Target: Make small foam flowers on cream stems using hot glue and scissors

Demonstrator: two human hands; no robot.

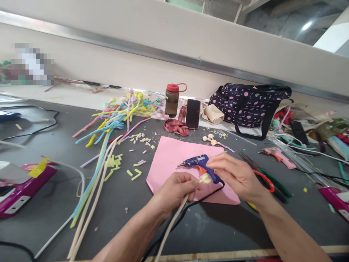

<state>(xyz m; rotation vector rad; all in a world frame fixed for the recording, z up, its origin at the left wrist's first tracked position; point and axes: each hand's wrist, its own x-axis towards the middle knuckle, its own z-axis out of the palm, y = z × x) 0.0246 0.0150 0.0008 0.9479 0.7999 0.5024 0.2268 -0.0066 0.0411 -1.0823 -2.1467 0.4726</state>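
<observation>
My left hand pinches a long cream pipe cleaner near its top, where a small pale yellow bud sits. The stem trails down toward the table's front edge. My right hand has its fingers and thumb on the rear of a blue glue gun with an orange trigger. The gun's nozzle points left over a pink sheet, and its black cord runs beneath my left hand. Part of the gun's back end is hidden by my right fingers.
Bundled coloured pipe cleaners and cut yellow pieces lie left. Behind stand a bottle, a phone and a dark bag. Pliers and a pink glue gun lie right.
</observation>
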